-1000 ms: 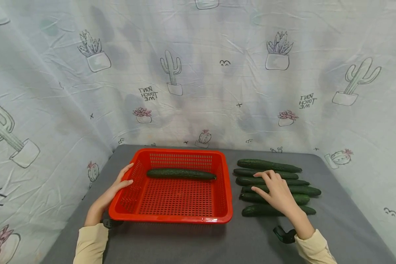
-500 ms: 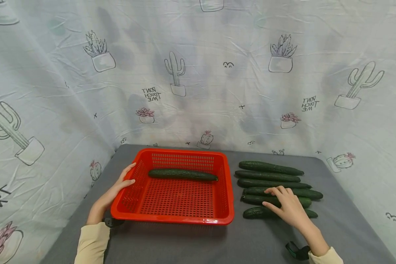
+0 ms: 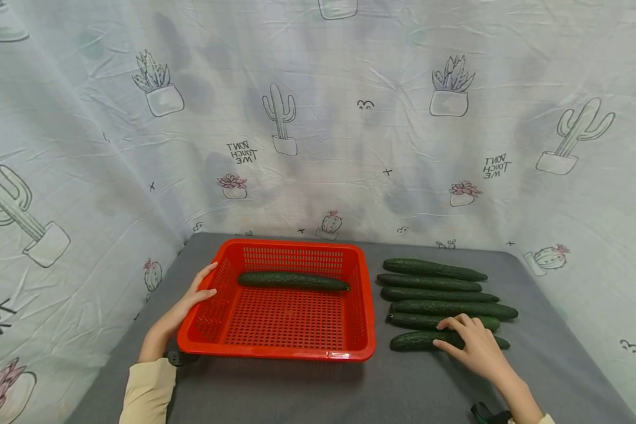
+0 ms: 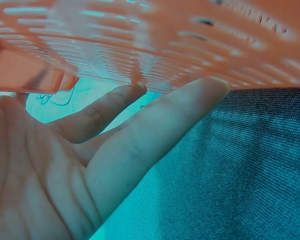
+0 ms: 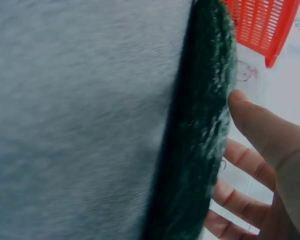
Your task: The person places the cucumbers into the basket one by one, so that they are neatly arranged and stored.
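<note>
Red slotted plastic basket [image 3: 275,352] has one long dark-green cucumber [image 3: 294,281] inside, left hand [image 3: 192,297] straight-fingered against its side. Six more cukes [image 3: 453,308] right of it, right hand [image 3: 474,345] loosely spread over the front one [image 3: 416,341].

A screened-off tabletop booth, by the look of it: a table [image 3: 403,391] with a grey woven covering, closed in on the far, left and right sides by a pale, wrinkled cloth sheet [image 3: 328,141]. The sheet carries line drawings [image 3: 280,121] of potted cacti and succulents, along with lettering [image 3: 241,152] that reads backwards. It fills the background of the head view, so whether a home, shop or workshop lies beyond cannot be told.
</note>
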Motion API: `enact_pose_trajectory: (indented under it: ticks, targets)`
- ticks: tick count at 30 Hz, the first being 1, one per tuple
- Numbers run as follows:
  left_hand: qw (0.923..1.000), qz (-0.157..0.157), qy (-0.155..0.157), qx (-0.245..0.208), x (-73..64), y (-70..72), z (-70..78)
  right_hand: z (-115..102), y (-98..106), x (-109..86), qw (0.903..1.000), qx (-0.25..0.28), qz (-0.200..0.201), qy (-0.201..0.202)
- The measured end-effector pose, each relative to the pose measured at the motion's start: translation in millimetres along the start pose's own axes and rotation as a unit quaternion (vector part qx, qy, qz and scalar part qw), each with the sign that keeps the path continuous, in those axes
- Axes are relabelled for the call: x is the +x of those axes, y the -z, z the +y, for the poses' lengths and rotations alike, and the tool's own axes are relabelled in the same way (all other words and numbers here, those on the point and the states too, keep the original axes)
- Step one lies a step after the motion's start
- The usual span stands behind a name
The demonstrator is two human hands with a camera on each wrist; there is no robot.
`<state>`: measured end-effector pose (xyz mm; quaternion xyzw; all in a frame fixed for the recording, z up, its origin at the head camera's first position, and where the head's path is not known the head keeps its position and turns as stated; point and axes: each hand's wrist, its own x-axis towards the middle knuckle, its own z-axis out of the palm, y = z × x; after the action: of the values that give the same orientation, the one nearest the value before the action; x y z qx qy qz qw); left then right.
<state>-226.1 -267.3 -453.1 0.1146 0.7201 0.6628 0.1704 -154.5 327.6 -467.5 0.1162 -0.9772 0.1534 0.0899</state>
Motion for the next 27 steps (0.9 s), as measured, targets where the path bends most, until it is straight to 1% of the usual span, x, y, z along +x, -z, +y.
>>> enact_pose_trajectory:
  ticks: [5, 9, 13, 19, 23, 27]
  targets:
    - [1.0000, 0.000, -0.003, 0.001, 0.3, -0.6, 0.6, 4, -4, -3.3, 0.9999, -0.008, 0.000, -0.007]
    - [1.0000, 0.001, -0.006, 0.002, 0.3, -0.5, 0.8, 6, -8, -4.6, 0.9999, -0.016, -0.001, -0.004]
    - [1.0000, 0.001, -0.005, 0.003, 0.2, -0.7, 0.9, 7, -10, -6.5, 0.9993, -0.036, -0.002, 0.004]
    - [1.0000, 0.003, -0.003, 0.002, 0.2, -1.4, 0.8, 7, -13, -7.7, 0.9985, -0.052, 0.007, 0.014]
    - [1.0000, 0.003, -0.002, 0.000, -0.1, -1.4, 0.9, 6, -14, -11.3, 0.9984, -0.053, 0.008, 0.017]
    - [1.0000, 0.006, 0.001, 0.003, 0.0, -0.7, 0.4, 5, -14, -14.7, 0.9989, -0.044, 0.000, 0.015]
